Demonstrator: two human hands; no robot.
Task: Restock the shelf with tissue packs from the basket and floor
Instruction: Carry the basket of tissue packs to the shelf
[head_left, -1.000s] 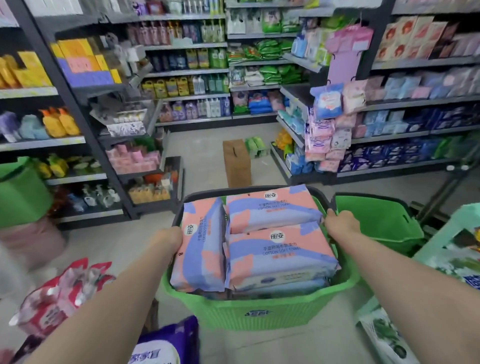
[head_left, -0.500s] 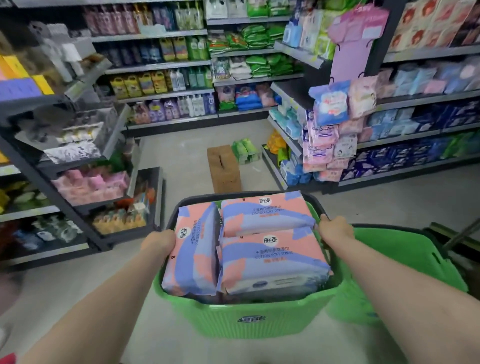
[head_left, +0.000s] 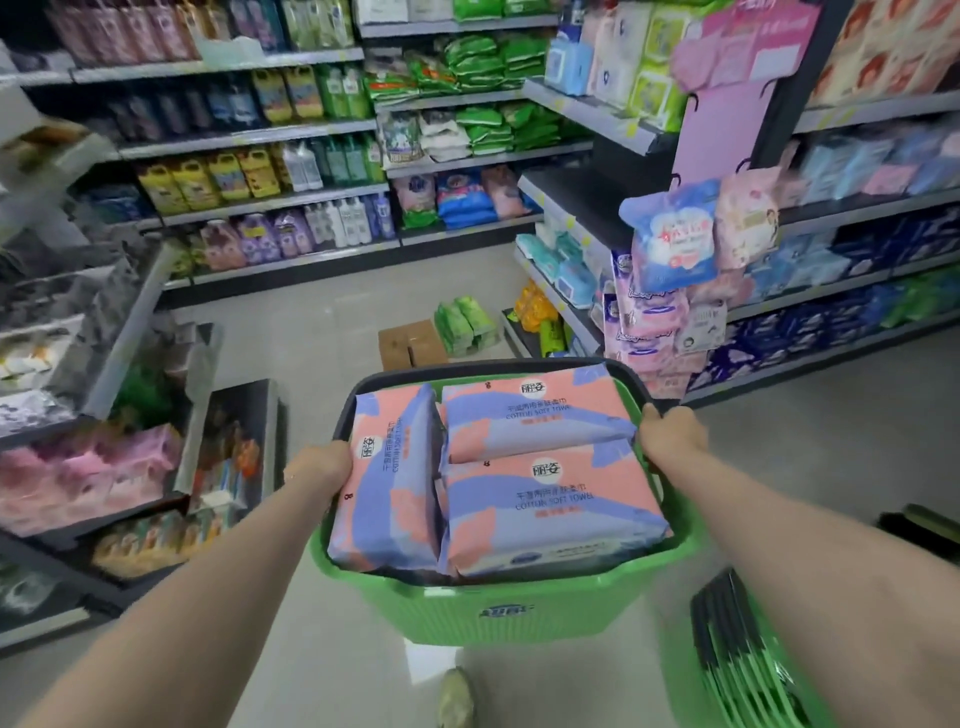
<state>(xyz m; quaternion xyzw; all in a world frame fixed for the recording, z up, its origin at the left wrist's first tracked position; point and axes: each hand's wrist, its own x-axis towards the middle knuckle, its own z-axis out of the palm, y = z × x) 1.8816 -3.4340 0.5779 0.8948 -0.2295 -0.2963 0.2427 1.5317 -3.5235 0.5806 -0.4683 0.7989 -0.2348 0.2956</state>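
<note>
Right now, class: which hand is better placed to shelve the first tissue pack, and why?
Probably the right hand: it grips the basket rim beside the two flat packs, and the tissue shelves stand on that side. The left hand is farther.

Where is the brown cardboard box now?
In the head view, the cardboard box sits on the floor at centre, just beyond the green basket, with green packs on its right.

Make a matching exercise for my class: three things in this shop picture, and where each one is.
Things:
1 pink-and-blue packs
2 box
3 left hand

Places:
A on the floor
B gripping the rim of the basket
C in the basket

Pairs: 1-C, 2-A, 3-B.
</note>
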